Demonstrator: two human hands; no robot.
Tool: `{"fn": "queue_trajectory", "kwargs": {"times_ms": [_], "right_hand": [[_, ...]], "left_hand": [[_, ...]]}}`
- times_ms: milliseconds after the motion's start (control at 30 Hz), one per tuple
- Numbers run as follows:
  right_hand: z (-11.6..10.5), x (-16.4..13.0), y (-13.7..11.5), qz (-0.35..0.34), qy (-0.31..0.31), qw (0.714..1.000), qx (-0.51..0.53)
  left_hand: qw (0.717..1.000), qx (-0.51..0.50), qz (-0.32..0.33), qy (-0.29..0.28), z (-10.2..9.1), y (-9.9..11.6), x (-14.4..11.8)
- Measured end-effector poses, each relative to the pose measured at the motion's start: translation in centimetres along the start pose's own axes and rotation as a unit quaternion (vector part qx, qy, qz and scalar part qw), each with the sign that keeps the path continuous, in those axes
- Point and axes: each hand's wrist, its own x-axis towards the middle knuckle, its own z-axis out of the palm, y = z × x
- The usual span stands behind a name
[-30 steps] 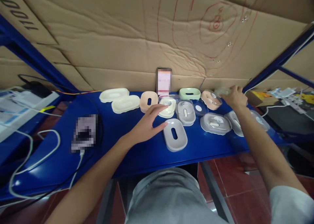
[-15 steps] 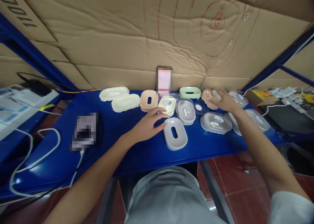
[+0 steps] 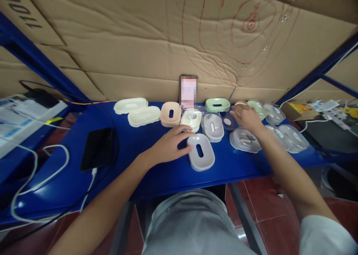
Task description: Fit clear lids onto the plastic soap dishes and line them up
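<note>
Fingers apart, my left hand [image 3: 175,145] rests at the left rim of a grey oval soap dish [image 3: 205,162] with a slot in its floor. Over on the right, my right hand [image 3: 247,117] has slightly bent fingers beside a clear lid [image 3: 228,121] with a round label. Whether the fingertips touch that lid is hard to see. Partly hidden behind this hand is a peach dish [image 3: 241,103]. A cream dish [image 3: 191,120] and a grey lidded dish [image 3: 212,127] stand between my hands.
Along the back are cream trays [image 3: 144,116], a peach dish [image 3: 170,114], a green dish [image 3: 217,105] and a propped phone [image 3: 189,91]. Several clear-lidded dishes [image 3: 293,138] sit at the right. A cabled black device [image 3: 97,148] lies left on the blue table [image 3: 165,180].
My right hand has moved left from the peach dish toward the clear lid, uncovering a green lidded dish behind it. My left hand stays almost in place beside the grey dish.
</note>
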Motion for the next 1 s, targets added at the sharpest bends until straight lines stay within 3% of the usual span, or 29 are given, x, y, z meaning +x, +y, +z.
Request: {"fn": "queue_trajectory", "kwargs": {"times_ms": [100, 233, 400, 600, 800, 1000], "right_hand": [[-0.7, -1.1, -4.6, -0.093, -0.049, 0.991, 0.083], [0.5, -1.9, -9.0, -0.133, -0.024, 0.990, 0.050], [2.5, -1.7, -8.9, -0.177, -0.018, 0.984, 0.026], [1.1, -2.7, -7.5, -0.188, 0.093, 0.977, 0.035], [1.1, -4.8, -10.9, -0.189, -0.013, 0.976, -0.103], [3.6, -5.9, -13.1, -0.126, -0.018, 0.981, -0.147]], "left_hand": [[0.997, 0.004, 0.032, -0.068, 0.0, 0.8, -0.2], [0.993, 0.001, 0.014, -0.118, -0.4, 0.8, -0.5], [0.994, 0.024, -0.043, -0.095, -2.0, -0.1, -0.9], [0.989, -0.020, -0.072, -0.131, -3.6, -0.8, -1.4], [0.987, -0.044, -0.075, -0.137, -3.9, -2.0, -1.4], [0.986, -0.019, -0.099, -0.136, -3.8, -2.2, -1.1]]}}
